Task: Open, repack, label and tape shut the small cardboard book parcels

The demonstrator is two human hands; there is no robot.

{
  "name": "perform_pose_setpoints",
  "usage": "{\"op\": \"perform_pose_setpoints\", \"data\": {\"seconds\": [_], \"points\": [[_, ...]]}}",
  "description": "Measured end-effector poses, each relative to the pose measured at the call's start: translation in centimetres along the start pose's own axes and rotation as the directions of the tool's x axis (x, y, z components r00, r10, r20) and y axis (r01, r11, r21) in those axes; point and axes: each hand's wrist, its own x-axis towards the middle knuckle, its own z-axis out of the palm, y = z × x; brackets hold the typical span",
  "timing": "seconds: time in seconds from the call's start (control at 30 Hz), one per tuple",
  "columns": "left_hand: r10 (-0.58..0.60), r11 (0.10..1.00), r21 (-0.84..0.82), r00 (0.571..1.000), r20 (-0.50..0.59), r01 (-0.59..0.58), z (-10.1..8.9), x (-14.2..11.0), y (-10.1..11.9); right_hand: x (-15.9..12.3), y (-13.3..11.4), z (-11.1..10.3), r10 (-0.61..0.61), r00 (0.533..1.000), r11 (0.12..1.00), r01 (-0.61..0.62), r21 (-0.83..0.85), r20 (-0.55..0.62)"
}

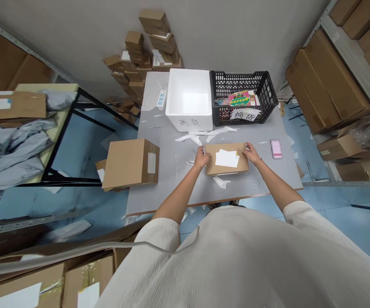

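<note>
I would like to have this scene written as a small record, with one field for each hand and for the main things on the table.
left hand: on left end of small box
left hand point
right hand: on right end of small box
small box: brown, white paper on top
large box: at table's left edge
white bin: left of black crate, handwriting on front
black crate: holds colourful printed items
phone: right of small box, screen lit pink
</note>
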Motion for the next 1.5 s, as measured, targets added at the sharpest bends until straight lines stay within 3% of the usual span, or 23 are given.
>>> {"op": "perform_pose_setpoints", "data": {"seconds": [0.2, 0.5, 0.83, 1.07, 1.23, 1.33, 1.5], "points": [[-0.023, 0.994, -0.102, 0.999, 0.044, 0.028, 0.7, -0.7, 0.8, 0.0, 0.4, 0.7, -0.032, 0.999, 0.999, 0.032, 0.035, -0.027], [0.135, 0.978, -0.146, 0.985, -0.103, -0.149, -0.6, -1.7, 3.3, -0.1, -0.8, -1.1, -0.189, 0.96, 0.981, 0.195, 0.005, -0.206], [0.102, 0.993, 0.073, 0.991, -0.086, -0.096, 0.0, -2.9, -0.8, -1.8, 3.2, -0.5, -0.078, 0.961, 0.996, 0.063, -0.065, -0.266], [0.182, 0.979, 0.103, 0.982, -0.043, -0.177, -0.4, -3.6, -1.9, -2.9, 4.3, -0.3, -0.141, 0.96, 0.988, 0.122, -0.091, -0.243], [0.368, 0.891, 0.31, 0.927, -0.069, -0.331, -0.6, -4.7, -0.6, -2.7, 3.9, 0.0, -0.169, 0.966, 0.985, 0.158, -0.072, -0.198], [0.471, 0.806, 0.374, 0.88, 0.064, -0.459, 0.0, -5.7, 0.6, -2.8, 3.6, 0.1, -0.174, 0.966, 0.983, 0.161, -0.083, -0.189], [0.552, 0.708, 0.339, 0.785, 0.282, -0.619, 2.2, -6.7, 2.4, -3.1, 3.6, -0.1, -0.184, 0.97, 0.982, 0.175, -0.067, -0.161]]}}
